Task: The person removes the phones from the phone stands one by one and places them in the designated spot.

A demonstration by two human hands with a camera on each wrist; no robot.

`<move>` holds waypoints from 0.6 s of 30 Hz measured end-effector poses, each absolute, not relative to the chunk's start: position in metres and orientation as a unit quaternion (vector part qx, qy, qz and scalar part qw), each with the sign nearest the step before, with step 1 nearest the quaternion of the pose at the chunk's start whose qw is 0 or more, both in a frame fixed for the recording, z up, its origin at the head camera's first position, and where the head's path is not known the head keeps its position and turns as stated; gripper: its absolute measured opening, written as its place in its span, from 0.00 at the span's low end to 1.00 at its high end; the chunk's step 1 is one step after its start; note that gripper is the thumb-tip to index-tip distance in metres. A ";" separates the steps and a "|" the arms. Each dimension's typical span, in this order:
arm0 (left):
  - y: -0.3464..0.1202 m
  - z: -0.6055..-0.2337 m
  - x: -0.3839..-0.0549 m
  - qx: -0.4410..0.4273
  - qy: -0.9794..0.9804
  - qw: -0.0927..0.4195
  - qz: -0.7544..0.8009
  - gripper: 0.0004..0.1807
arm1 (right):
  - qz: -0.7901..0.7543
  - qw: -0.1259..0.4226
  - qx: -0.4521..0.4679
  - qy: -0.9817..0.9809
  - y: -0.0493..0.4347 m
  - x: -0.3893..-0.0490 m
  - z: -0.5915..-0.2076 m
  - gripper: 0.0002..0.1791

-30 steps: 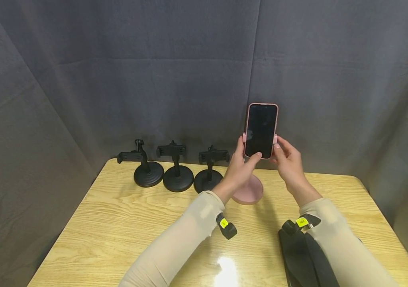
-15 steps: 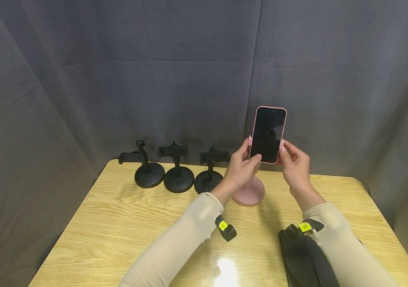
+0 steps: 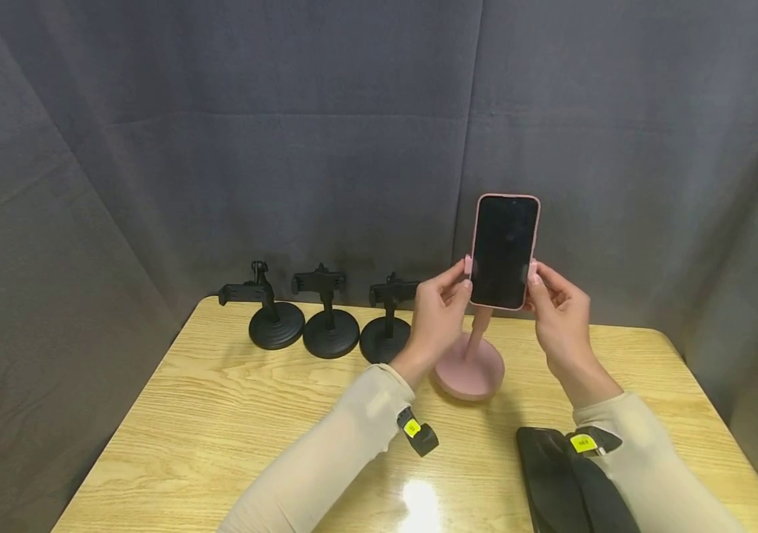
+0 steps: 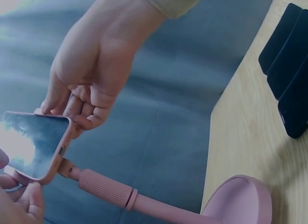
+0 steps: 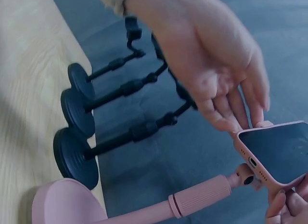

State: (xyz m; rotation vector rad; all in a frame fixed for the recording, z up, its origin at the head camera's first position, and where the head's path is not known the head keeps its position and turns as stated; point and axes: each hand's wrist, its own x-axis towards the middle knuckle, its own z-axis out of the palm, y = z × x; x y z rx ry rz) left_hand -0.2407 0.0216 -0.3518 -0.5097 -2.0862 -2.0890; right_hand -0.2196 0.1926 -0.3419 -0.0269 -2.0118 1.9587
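A phone in a pink case [image 3: 504,252] stands upright in the holder of a pink phone stand [image 3: 468,374], screen towards me. My left hand [image 3: 439,314] pinches the holder's left clamp arm, its thumb beside the phone's lower left edge. On the other side, my right hand [image 3: 562,314] pinches the right clamp arm with thumb and fingers. In the left wrist view, the pink stand's ribbed pole [image 4: 106,188] joins the holder behind the phone. The right wrist view shows my left hand [image 5: 211,60] above the phone [image 5: 279,149]; the phone's back is hidden.
Three black phone stands, one at the left [image 3: 275,326], one in the middle [image 3: 330,333] and one at the right [image 3: 386,339], line the table's back edge. Black phones [image 4: 286,50] lie at the front right, partly under my right sleeve. A grey curtain [image 3: 286,148] hangs behind the table [image 3: 219,429].
The phone and holder have moved right, and the pink base has come slightly right and nearer. My left thumb has left the screen's bottom for the left side. Both hands moved along.
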 end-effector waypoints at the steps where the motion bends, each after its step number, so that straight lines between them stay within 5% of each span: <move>1: 0.022 -0.352 -0.240 -0.169 -0.690 0.083 -0.699 0.22 | 0.691 0.166 -0.007 -0.704 0.192 -0.217 -0.341 0.26; 18: 0.010 -0.335 -0.221 -0.146 -0.617 0.126 -0.763 0.16 | 0.718 0.189 0.018 -0.669 0.174 -0.177 -0.326 0.23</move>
